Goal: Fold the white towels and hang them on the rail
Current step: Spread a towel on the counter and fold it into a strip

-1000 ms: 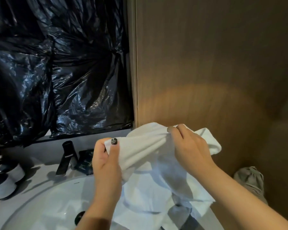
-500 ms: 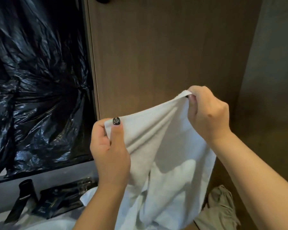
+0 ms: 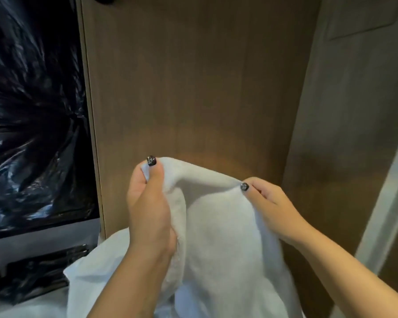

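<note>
Nearest you, the loose bulk of the white towel (image 3: 223, 249) hangs down between your forearms and spills toward the pale tabletop (image 3: 21, 306) at the near left, so most of the cloth is unfolded. A little farther out, your left hand (image 3: 149, 207) grips the towel's upper edge, thumb pressed on the front with the fingers (image 3: 136, 184) curled behind it, and a gathered length of fabric runs down through the palm. Your right hand (image 3: 269, 203) pinches the same upper edge to the right and slightly lower, thumb tip on the cloth and fingers clenched around the hem. The edge sags in a shallow arc between the two grips, not pulled taut. Judging from this, you are at the opening stage: finding and spreading one edge, with no crease set and no neat layers showing. The fold itself, and the hanging, look to be ahead of you. Beyond the hands stands the brown wood panel (image 3: 193, 88), with crumpled black plastic sheeting (image 3: 32, 134) to the far left. No rail shows here, so you cannot tell from this view where the towel will go.
</note>
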Tool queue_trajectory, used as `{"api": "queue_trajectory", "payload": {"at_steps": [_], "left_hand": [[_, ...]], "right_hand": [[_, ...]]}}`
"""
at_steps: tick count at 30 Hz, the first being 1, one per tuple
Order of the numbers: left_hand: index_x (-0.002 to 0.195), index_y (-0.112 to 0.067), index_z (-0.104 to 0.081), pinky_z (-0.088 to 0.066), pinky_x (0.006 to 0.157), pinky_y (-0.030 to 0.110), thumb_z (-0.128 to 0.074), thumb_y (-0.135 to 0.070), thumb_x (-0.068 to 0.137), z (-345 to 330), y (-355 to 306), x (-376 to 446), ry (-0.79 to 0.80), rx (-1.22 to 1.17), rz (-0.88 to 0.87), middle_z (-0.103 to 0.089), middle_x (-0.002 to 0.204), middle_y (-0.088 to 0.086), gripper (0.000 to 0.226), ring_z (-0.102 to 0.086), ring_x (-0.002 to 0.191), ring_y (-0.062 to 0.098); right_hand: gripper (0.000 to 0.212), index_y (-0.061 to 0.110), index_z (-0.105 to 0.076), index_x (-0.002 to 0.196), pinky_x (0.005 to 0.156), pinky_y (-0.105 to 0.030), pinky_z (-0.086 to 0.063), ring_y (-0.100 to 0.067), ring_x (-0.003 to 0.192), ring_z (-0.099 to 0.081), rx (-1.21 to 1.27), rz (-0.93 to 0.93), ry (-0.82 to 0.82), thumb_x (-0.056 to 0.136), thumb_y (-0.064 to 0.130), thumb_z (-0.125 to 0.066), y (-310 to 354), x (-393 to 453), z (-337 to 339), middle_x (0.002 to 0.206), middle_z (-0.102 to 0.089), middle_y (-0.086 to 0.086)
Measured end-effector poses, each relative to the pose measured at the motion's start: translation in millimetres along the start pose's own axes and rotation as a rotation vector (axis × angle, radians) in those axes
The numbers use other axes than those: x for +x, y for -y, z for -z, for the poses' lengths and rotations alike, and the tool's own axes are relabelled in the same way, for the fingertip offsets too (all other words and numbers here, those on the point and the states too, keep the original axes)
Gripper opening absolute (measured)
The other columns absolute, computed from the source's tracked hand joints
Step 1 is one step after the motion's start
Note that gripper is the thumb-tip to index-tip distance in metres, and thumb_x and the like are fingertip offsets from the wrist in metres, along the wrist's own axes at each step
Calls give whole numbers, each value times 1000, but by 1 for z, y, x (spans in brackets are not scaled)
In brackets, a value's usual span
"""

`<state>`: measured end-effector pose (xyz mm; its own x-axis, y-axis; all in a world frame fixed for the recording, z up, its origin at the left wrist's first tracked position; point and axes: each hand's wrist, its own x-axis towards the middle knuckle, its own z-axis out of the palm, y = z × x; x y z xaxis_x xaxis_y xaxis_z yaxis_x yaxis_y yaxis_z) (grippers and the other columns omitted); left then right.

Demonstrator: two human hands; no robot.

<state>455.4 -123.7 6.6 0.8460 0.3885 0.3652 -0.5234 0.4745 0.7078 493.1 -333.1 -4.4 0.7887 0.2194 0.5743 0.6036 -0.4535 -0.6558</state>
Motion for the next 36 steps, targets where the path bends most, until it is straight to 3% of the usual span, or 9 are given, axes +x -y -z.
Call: {"api": "queue_trajectory", "payload": {"at_steps": [4, 7, 12, 16, 19, 23, 28, 32, 36], "left_hand": [[69, -24, -54, -33, 72, 36, -55, -25, 101, 6, 23, -5, -122, 17, 170, -41, 76, 6, 32, -38, 80, 24], [73, -22, -46, -26, 74, 39, -53, -25, 102, 14, 33, -13, -145, 19, 189, -36, 85, 5, 30, -30, 85, 27], [69, -23, -52, -39, 61, 28, -54, -22, 102, 37, 12, -10, -208, 35, 167, -49, 60, -8, 33, -46, 63, 12], [69, -13, -46, -29, 57, 30, -54, -21, 101, 63, -9, -19, -171, 255, 120, -39, 63, -1, 34, -36, 61, 14], [75, -13, -60, -39, 59, 27, -58, -23, 97, 84, -28, -33, -134, 525, 19, -58, 66, -9, 24, -52, 64, 12], [85, -33, -71, -45, 70, 20, -68, -22, 90, 99, -51, -67, 29, 847, -138, -68, 85, -28, 13, -61, 83, -8], [101, -38, -72, -38, 84, 2, -68, -36, 89, 107, -55, -124, 448, 965, 7, -69, 104, -28, 13, -56, 104, -15], [101, -26, -69, -48, 80, 26, -60, -54, 91, 113, -48, -167, 651, 918, 219, -69, 92, -12, 31, -59, 87, -2], [83, -13, -63, -47, 71, 41, -51, -66, 81, 118, -46, -206, 588, 845, 161, -62, 78, 9, 54, -52, 69, 14]], "right_hand": [[41, 6, -50, 65, 55, -19, -31, -7, 58, -39, 58, -128, 114, 100, 27, -52, -30, -33, 5, 60, -44, 2], [40, 16, -40, 62, 52, -14, -28, -1, 54, -33, -26, -106, 1, 101, 18, -48, -46, -51, 8, 56, -40, 11], [45, 25, -43, 56, 48, -15, -28, -3, 49, -38, -71, -122, -93, 100, 15, -48, -63, -86, 22, 53, -46, 3], [52, 31, -43, 51, 46, -15, -27, -6, 47, -37, -79, -131, -144, 99, 15, -49, -54, -96, 17, 49, -41, 4], [47, 30, -39, 52, 47, -15, -23, -5, 48, -33, -70, -79, -163, 98, 26, -48, -25, -96, 3, 49, -37, 6], [42, 19, -41, 56, 48, -13, -28, -6, 47, -39, -64, 26, -95, 90, 43, -44, 26, -101, -26, 50, -43, 9], [44, 37, -36, 58, 50, -12, -29, -8, 48, -41, -122, 130, -1, 101, 31, -46, 87, -120, -68, 53, -46, 15], [46, 32, -37, 56, 51, -16, -27, -8, 50, -38, -163, 140, 41, 98, 27, -54, 108, -145, -85, 51, -42, 11], [50, 2, -44, 59, 53, -26, -26, -10, 52, -31, -161, 1, 97, 98, 31, -54, 104, -183, -82, 53, -41, -12]]}}
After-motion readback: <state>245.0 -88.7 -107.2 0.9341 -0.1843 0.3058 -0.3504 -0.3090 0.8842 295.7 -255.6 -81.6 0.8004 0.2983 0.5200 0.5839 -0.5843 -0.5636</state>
